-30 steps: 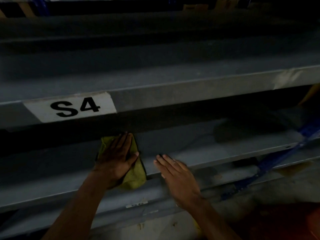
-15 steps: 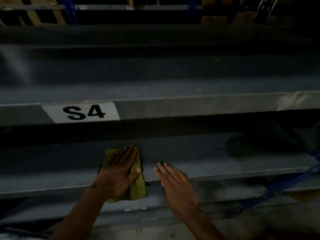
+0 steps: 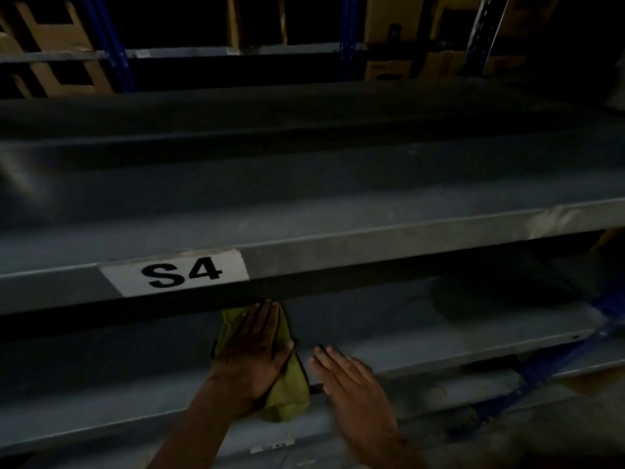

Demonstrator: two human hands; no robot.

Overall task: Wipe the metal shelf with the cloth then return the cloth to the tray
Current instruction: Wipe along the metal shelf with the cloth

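A yellow-green cloth [image 3: 287, 390] lies on the grey metal shelf [image 3: 422, 336] below the one labelled S4. My left hand [image 3: 252, 350] presses flat on the cloth, fingers pointing into the shelf, fingertips reaching under the upper shelf's front lip. The cloth's lower end hangs over the shelf's front edge. My right hand [image 3: 351, 380] rests flat on the shelf's front edge just right of the cloth, fingers together, holding nothing. No tray is in view.
The S4 label [image 3: 176, 272] marks the upper shelf's front beam [image 3: 389, 247], which overhangs the wiped shelf. Blue rack braces [image 3: 541, 363] run at the lower right. Cardboard boxes [image 3: 50, 49] stand on racks behind. The scene is dim.
My left hand has pushed the cloth a little deeper into the shelf, toward the back. My right hand stays on the front edge. The view has tilted upward.
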